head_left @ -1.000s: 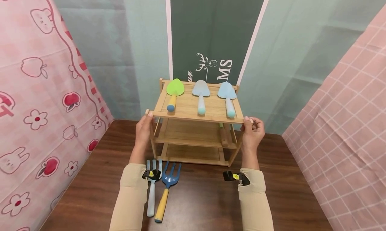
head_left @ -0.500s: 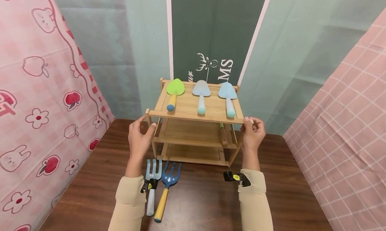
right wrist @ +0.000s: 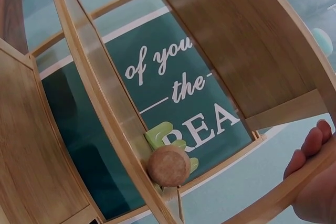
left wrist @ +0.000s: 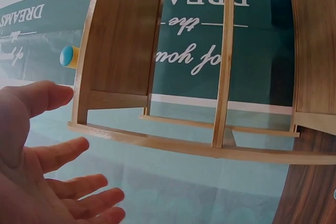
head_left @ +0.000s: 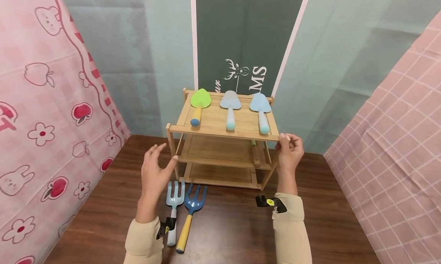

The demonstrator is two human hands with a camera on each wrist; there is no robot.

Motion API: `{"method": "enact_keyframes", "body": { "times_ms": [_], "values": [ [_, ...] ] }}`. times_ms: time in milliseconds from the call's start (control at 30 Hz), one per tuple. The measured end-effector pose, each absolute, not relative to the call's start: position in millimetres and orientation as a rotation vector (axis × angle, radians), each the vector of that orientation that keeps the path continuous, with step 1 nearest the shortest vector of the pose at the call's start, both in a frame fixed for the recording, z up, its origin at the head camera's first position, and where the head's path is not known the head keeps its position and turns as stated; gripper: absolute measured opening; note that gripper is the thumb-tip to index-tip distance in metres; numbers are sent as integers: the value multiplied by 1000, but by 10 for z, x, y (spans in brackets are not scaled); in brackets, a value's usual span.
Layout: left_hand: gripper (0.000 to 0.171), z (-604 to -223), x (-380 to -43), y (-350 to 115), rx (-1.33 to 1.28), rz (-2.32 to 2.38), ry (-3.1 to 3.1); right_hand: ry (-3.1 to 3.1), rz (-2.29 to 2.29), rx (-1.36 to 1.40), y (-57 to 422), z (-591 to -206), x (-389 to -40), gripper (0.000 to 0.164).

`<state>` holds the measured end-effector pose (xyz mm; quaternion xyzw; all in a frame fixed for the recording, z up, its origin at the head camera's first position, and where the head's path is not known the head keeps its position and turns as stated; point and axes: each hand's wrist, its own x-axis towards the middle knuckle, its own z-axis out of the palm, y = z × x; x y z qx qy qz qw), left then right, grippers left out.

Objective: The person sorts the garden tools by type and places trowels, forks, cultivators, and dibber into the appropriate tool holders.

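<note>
A three-tier wooden shelf rack stands on the table. My right hand grips its front right corner; in the right wrist view the fingers wrap behind the wooden upright. Beside the left upright, my left hand is spread and holds nothing. On the top tier lie a green trowel with a yellow handle, a grey trowel and a light blue trowel. A green-headed tool with a wooden handle lies at the right of the middle tier; its head shows green prongs.
On the dark wood table, a pale blue hand fork and a dark blue hand fork with a yellow handle lie in front of the rack, at its left. Patterned pink cloth hangs left, and checked pink cloth right.
My left hand has let go of the rack's front left corner, moved down and left, and spread its fingers. My right hand has kept its hold. The rack and tools stay put.
</note>
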<state>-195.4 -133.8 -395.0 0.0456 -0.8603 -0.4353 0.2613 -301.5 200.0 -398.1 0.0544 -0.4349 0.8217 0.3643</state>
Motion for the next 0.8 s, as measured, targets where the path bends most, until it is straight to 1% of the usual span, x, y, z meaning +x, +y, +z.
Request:
{"method": "enact_keyframes", "body": {
  "times_ms": [333,500,633,800],
  "values": [
    [58,-4006,-1777,-1337,92,-1042,-2594,-1115,2103,142,1993,-3967,-2996,12],
    [58,-4081,-1695,-1349,64,-971,-2683,-1120,2097,125,1985,-3985,-3002,12],
    [57,-4176,-1649,-1330,37,-912,-2690,-1107,2095,132,1990,-3990,-3016,11],
    [51,-4294,-1614,-1286,62,-834,-2660,-1127,2111,143,1992,-3998,-3026,12]
  ]
}}
